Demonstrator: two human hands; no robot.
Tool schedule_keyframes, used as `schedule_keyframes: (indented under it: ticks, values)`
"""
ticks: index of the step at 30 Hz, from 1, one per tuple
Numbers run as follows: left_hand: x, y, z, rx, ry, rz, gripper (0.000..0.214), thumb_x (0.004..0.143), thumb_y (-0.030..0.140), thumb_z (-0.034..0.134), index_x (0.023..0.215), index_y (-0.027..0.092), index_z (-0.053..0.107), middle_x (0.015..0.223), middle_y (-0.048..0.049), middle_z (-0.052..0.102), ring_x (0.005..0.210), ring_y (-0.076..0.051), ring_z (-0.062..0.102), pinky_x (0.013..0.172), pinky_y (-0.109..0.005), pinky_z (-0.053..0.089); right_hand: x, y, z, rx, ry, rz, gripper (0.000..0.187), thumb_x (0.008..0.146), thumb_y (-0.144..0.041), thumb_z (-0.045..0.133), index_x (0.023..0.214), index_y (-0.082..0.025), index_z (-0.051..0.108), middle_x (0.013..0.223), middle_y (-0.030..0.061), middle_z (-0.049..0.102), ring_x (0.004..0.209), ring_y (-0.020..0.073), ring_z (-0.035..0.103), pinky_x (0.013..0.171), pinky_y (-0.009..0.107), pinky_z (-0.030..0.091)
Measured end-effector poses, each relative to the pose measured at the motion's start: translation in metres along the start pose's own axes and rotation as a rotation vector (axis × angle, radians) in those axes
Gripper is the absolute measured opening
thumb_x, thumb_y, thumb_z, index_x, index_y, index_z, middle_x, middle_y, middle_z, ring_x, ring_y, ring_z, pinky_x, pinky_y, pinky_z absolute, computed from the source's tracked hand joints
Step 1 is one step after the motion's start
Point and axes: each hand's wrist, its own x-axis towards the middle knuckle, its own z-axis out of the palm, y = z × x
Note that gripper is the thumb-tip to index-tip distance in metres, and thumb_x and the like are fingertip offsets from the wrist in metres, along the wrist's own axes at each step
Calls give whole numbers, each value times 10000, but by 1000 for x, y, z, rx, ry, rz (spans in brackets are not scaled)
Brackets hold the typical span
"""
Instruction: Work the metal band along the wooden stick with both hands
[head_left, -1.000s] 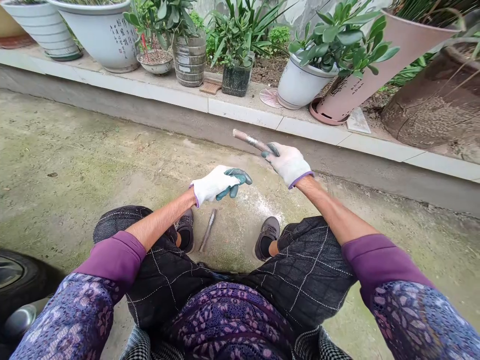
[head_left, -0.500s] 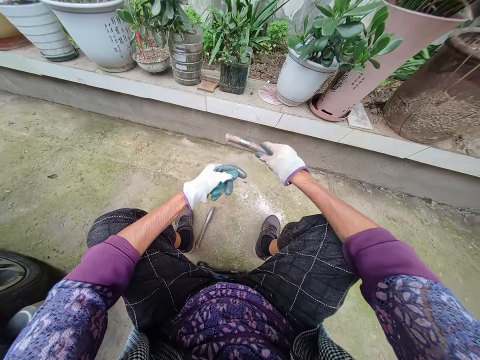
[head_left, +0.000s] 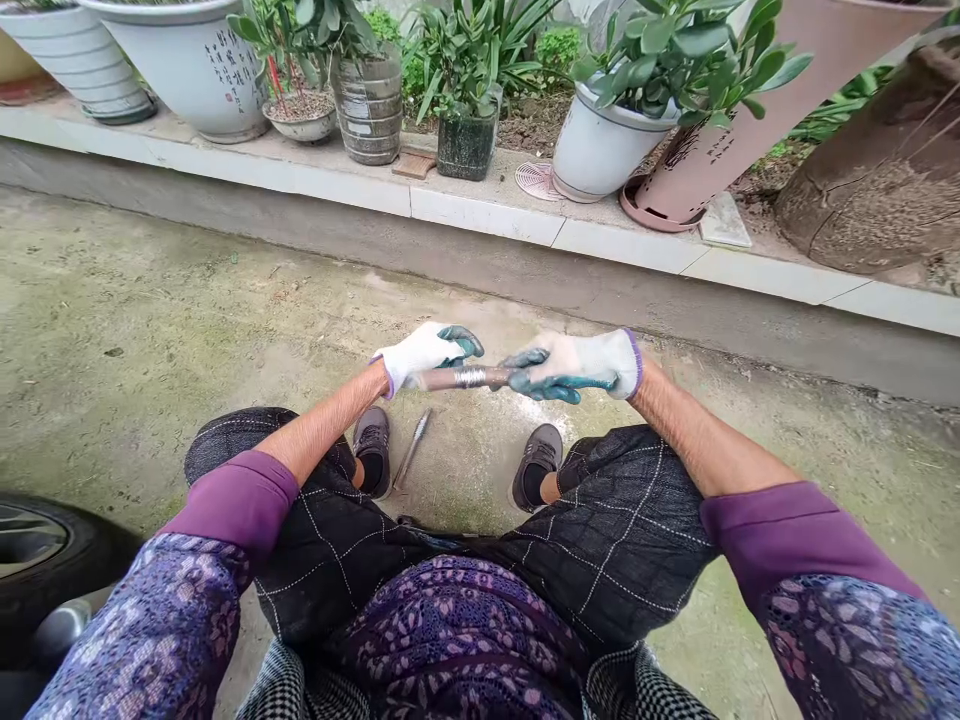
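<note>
A brown stick (head_left: 444, 379) with a silvery, wire-like band round its middle lies level in front of me. My right hand (head_left: 566, 365), in a white glove with a blue-green palm, is closed on its right end. The stick's left end is beside the palm and wrist of my left hand (head_left: 435, 348), gloved alike. The left fingers are bent but apart above the stick; whether they touch it I cannot tell. A thin rod (head_left: 412, 448) with a grey tip lies on the ground between my shoes, nearer the left one.
White powder (head_left: 551, 415) is scattered on the concrete ground near my right shoe (head_left: 541, 455). Ahead runs a low tiled ledge (head_left: 480, 213) bearing several potted plants, including a white pot (head_left: 604, 150) and a tall pink pot (head_left: 701, 170). A tyre (head_left: 97, 545) is at the left.
My right hand has come down and towards me with the stick, which now lies level instead of slanting. Its left end has moved under my left hand, which has shifted only slightly.
</note>
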Motion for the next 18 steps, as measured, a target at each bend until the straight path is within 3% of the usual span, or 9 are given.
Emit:
schedule_keyframes:
  ticks: [2, 5, 10, 14, 18]
  values:
    - [0, 2, 1, 76, -24, 14, 272, 788, 214, 568, 994, 128, 723, 576, 18, 617, 386, -59, 425, 372, -172, 300, 7, 7, 4, -214, -12, 75, 351, 802, -449, 653, 982, -151, 701, 621, -12, 569, 426, 73, 423, 366, 203, 336]
    - [-2, 3, 4, 159, 0, -14, 243, 790, 211, 561, 962, 146, 719, 535, 32, 583, 350, -59, 384, 342, -176, 263, 21, 14, 6, -654, 169, 244, 225, 815, -373, 631, 860, -172, 722, 617, 21, 606, 487, 118, 489, 448, 246, 356]
    - [-2, 3, 9, 66, 48, -43, 225, 835, 265, 569, 970, 146, 703, 566, 21, 610, 319, -56, 383, 316, -183, 246, 34, 15, -8, -950, 472, 311, 257, 858, -335, 563, 1011, -201, 721, 815, 84, 696, 680, 201, 608, 558, 292, 366]
    - [-2, 3, 10, -133, 13, -12, 302, 864, 238, 536, 1108, 127, 676, 637, 2, 671, 292, -47, 376, 311, -191, 271, 30, 14, -18, -854, 673, 224, 296, 871, -390, 572, 1060, -208, 711, 820, 58, 684, 680, 180, 592, 569, 278, 378]
    - [-4, 5, 8, -258, 2, 9, 293, 872, 220, 520, 1099, 113, 672, 567, 21, 628, 284, -48, 361, 306, -190, 266, 23, 4, -10, -381, 715, 75, 303, 878, -370, 576, 1098, -197, 690, 675, -4, 579, 500, 107, 472, 460, 237, 371]
